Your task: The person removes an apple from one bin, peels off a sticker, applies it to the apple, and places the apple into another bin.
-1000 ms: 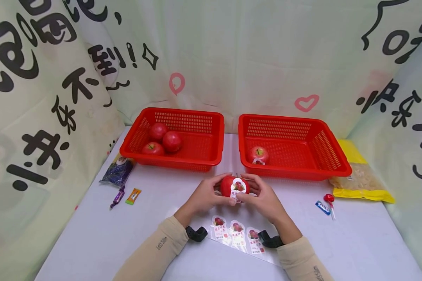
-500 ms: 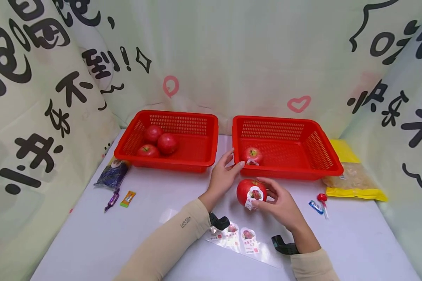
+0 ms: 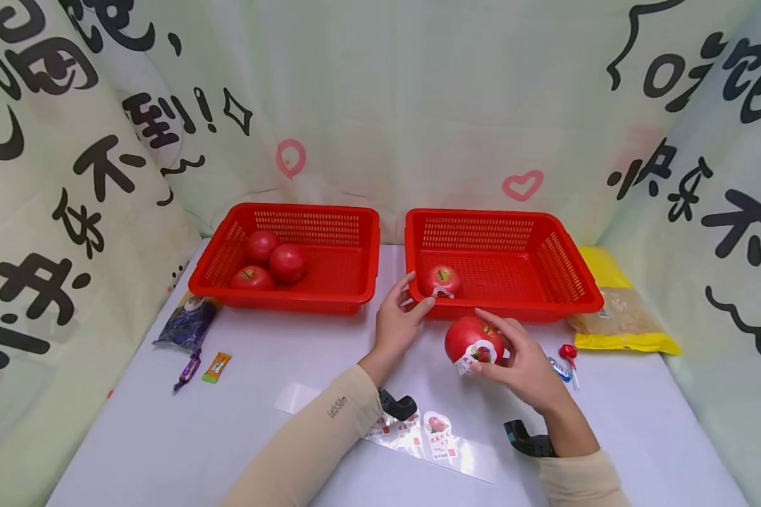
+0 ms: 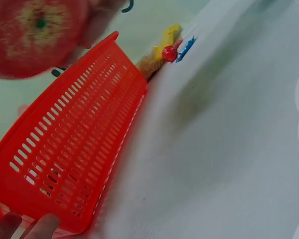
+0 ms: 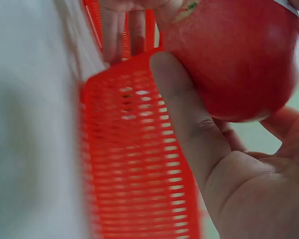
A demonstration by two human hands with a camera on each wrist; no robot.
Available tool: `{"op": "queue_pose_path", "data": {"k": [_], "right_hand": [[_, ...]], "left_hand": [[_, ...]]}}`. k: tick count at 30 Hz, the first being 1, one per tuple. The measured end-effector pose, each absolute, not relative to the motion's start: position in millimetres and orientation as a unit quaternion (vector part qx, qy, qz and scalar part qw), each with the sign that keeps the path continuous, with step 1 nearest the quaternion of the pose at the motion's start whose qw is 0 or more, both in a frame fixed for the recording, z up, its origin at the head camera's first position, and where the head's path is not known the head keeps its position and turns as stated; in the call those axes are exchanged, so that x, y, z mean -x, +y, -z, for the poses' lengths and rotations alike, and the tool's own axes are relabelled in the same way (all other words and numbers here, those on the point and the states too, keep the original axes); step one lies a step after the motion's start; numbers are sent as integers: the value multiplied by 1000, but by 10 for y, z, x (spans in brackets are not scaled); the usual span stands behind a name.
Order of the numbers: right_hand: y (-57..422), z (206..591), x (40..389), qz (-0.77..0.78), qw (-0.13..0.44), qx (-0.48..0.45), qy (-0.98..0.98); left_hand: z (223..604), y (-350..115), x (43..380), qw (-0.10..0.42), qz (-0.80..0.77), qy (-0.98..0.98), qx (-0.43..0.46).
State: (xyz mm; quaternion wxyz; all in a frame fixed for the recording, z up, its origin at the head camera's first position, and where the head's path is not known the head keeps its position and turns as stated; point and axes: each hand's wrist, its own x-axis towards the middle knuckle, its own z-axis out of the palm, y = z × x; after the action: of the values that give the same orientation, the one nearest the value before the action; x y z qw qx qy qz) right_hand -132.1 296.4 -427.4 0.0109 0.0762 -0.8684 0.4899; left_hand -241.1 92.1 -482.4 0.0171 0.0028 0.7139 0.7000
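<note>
My right hand (image 3: pixel 528 366) holds a red apple (image 3: pixel 464 338) just in front of the right red basket (image 3: pixel 514 308). A white fruit sticker (image 3: pixel 466 360) is on the apple's near side, with the thumb by it. At that basket's front left corner, my left hand (image 3: pixel 390 331) grips between thumb and fingers. The left wrist view catches its fingertips (image 4: pixel 44 226) against the basket's plastic. Inside the basket lies another apple (image 3: pixel 442 277) with a sticker low on it. In the right wrist view, the held apple (image 5: pixel 234 59) hangs beside the basket wall.
A left red basket (image 3: pixel 285 301) holds 3 apples (image 3: pixel 287 263). A clear sticker sheet (image 3: pixel 475 461) lies in front, partly under the left arm. Packets (image 3: pixel 187 324) and sweets (image 3: pixel 216 367) lie left; a yellow bag (image 3: pixel 628 341) and a lollipop (image 3: pixel 568 351) lie right.
My left hand has let go of the apple and moved to the right basket's corner. The right hand has carried the apple rightward. The head view has shifted slightly.
</note>
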Motion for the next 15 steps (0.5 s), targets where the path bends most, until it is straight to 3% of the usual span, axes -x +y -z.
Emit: {"op": "queue_pose_path", "data": {"k": [7, 11, 15], "right_hand": [[3133, 3609, 1928, -355, 42, -73, -931], [3237, 3451, 2489, -245, -15, -74, -967], [3293, 3559, 2905, -172, -91, -86, -977]], "left_hand": [[4820, 881, 2436, 23, -706, 708, -8], [4818, 886, 2440, 24, -703, 711, -4], [4821, 901, 2430, 28, -698, 716, 1]]}}
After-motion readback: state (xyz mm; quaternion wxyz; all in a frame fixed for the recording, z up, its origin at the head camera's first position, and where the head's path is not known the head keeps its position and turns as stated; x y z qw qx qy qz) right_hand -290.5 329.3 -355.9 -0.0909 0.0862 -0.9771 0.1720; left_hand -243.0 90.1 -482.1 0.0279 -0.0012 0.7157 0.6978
